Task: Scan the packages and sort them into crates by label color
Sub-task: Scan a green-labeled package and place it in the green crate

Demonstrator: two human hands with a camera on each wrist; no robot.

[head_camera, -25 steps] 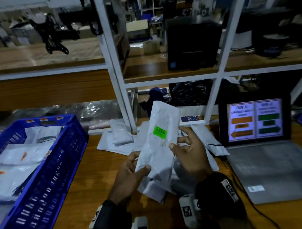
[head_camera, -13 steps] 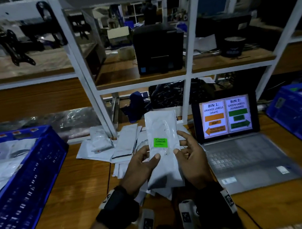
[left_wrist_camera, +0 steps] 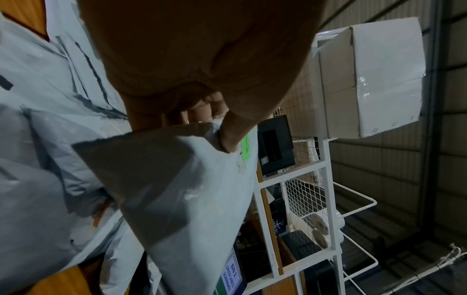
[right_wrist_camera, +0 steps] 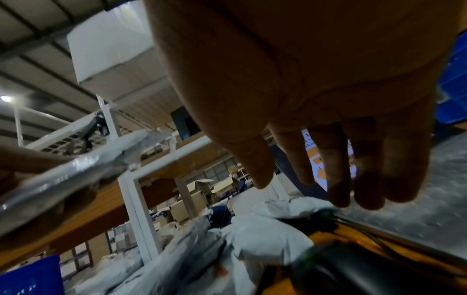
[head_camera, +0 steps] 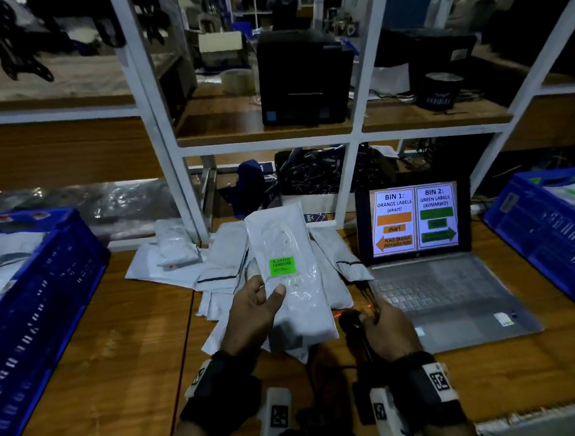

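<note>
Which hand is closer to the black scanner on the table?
Right. The right hand hovers just above the black scanner, fingers open and not yet gripping it. The left hand is off to the scanner's left, holding the green-label package.

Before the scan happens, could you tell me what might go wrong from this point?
1. The left hand alone pinches the green-labelled package above the pile of unsorted packages; it could slip and get mixed in.
2. Its thumb sits just below the green label and might cover the barcode.
3. The right hand hovers open over the barcode scanner; its cables by the laptop could snag.
</note>
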